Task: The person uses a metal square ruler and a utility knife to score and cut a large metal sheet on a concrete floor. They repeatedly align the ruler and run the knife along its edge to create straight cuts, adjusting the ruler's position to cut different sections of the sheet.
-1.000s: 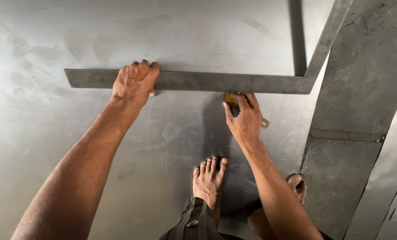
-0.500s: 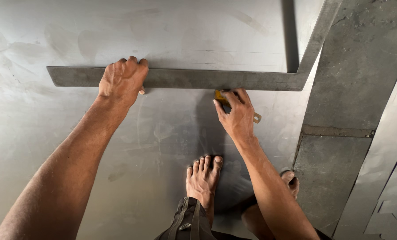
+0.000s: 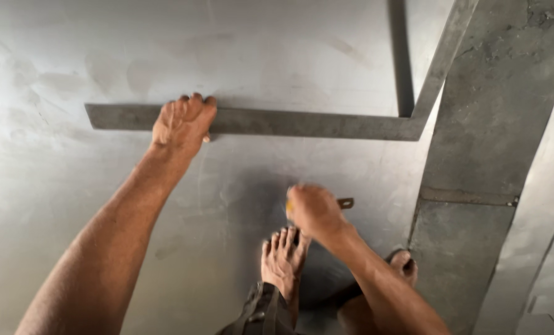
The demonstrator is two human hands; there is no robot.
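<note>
A large grey metal square [image 3: 302,124] lies flat on a metal sheet [image 3: 277,56], its long arm running left to right and its other arm going up along the sheet's right edge. My left hand [image 3: 183,123] presses down on the long arm near its left end, fingers curled over the far edge. My right hand [image 3: 314,212] is closed around a small tool [image 3: 345,203] with a yellow part and a metal tip sticking out to the right. It hovers over the sheet well below the square, just above my bare foot [image 3: 281,260].
A rough concrete strip [image 3: 494,142] borders the sheet on the right. My second bare foot [image 3: 404,267] rests by that edge at the lower right. The sheet stretches bare to the left and top.
My right hand has pulled back with the tool from the square's lower edge toward my foot. My left hand stays pressed on the square.
</note>
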